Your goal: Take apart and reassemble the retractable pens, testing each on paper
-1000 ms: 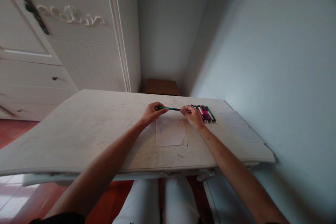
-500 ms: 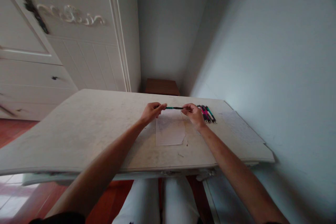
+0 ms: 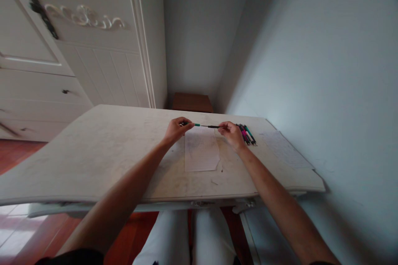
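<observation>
My left hand [image 3: 178,129] is closed around a green pen barrel [image 3: 197,124], whose end sticks out past the thumb. My right hand [image 3: 230,133] pinches the black front part of the pen [image 3: 213,126]. Between the two pen parts a thin dark refill [image 3: 204,126] bridges the gap. Both hands are held over the far end of a written sheet of paper [image 3: 202,153] on the table. Just right of my right hand lies a row of several pens [image 3: 248,134], with black, pink and teal parts.
The worn white table [image 3: 124,149] spans the view. Another written sheet [image 3: 286,149] lies at its right side, by the wall [image 3: 326,70]. A white cabinet [image 3: 108,66] stands at the left, and a brown wooden piece [image 3: 192,102] sits behind the table.
The green barrel and the black front part have come apart, baring the thin refill. My left hand has shifted slightly left and my right hand slightly right.
</observation>
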The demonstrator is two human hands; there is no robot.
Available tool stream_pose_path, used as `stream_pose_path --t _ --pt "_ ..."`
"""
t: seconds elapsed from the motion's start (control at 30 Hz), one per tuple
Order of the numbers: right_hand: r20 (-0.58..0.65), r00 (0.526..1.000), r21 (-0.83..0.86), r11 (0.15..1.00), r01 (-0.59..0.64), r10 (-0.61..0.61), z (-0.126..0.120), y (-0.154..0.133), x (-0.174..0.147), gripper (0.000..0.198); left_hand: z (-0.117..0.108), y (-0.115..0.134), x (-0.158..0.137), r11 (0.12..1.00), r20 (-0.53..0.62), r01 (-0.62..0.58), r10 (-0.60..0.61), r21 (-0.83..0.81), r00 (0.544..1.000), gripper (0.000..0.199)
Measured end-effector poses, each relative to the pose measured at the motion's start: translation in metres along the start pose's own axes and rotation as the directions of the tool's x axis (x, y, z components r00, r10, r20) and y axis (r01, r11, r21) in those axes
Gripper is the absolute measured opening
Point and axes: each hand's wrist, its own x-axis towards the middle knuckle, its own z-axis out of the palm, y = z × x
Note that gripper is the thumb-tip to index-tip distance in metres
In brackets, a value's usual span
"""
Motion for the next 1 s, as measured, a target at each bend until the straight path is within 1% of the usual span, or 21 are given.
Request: stream_pose_path --t 0.1,0.17,0.23,0.3,0.37,0.53,0.63,0.73,0.8,0.9,1.0 --pt "0.036 0.999 -0.091 0.995 0.037 -0.034 -0.006 0.005 0.004 0.026 -0.003 -0.004 0.002 0.991 0.009 -0.041 0.04 0.128 0.999 0.027" --pt "0.047 0.998 -0.125 0.991 0.055 -0.05 -0.01 0.007 0.006 0.024 -0.005 -0.007 0.004 0.969 0.04 -0.099 0.092 0.226 0.995 0.02" --pt "0.046 0.997 -0.146 0.987 0.064 -0.058 -0.014 0.008 0.007 0.023 -0.006 -0.008 0.005 0.945 0.076 -0.161 0.145 0.284 0.987 0.017" --pt "0.037 0.997 -0.158 0.985 0.067 -0.062 -0.018 0.009 0.008 0.022 -0.006 -0.008 0.005 0.932 0.099 -0.2 0.178 0.303 0.979 0.016" --pt "0.025 0.998 -0.166 0.984 0.067 -0.063 -0.021 0.01 0.01 0.022 -0.007 -0.008 0.005 0.928 0.11 -0.215 0.19 0.303 0.976 0.016" --pt "0.003 0.998 -0.153 0.987 0.055 -0.055 -0.027 0.011 0.012 0.022 -0.008 -0.005 0.006 0.934 0.105 -0.199 0.175 0.296 0.979 0.016" --pt "0.008 0.999 -0.134 0.99 0.041 -0.041 -0.028 0.011 0.012 0.023 -0.008 -0.007 0.006 0.938 0.091 -0.182 0.162 0.294 0.983 0.019" --pt "0.029 0.999 -0.127 0.992 0.025 -0.021 -0.027 0.011 0.01 0.024 -0.009 -0.01 0.006 0.929 0.097 -0.191 0.168 0.316 0.981 0.019" --pt "0.051 0.999 -0.128 0.992 0.014 -0.007 -0.026 0.011 0.01 0.023 -0.009 -0.011 0.006 0.904 0.118 -0.219 0.189 0.366 0.975 0.016" --pt "0.074 0.997 -0.139 0.99 0.015 -0.004 -0.025 0.01 0.009 0.023 -0.01 -0.011 0.004 0.842 0.17 -0.278 0.224 0.463 0.96 0.012" --pt "0.09 0.996 -0.152 0.988 0.027 -0.014 -0.024 0.009 0.008 0.023 -0.011 -0.011 0.002 0.799 0.219 -0.3 0.214 0.521 0.952 0.012"
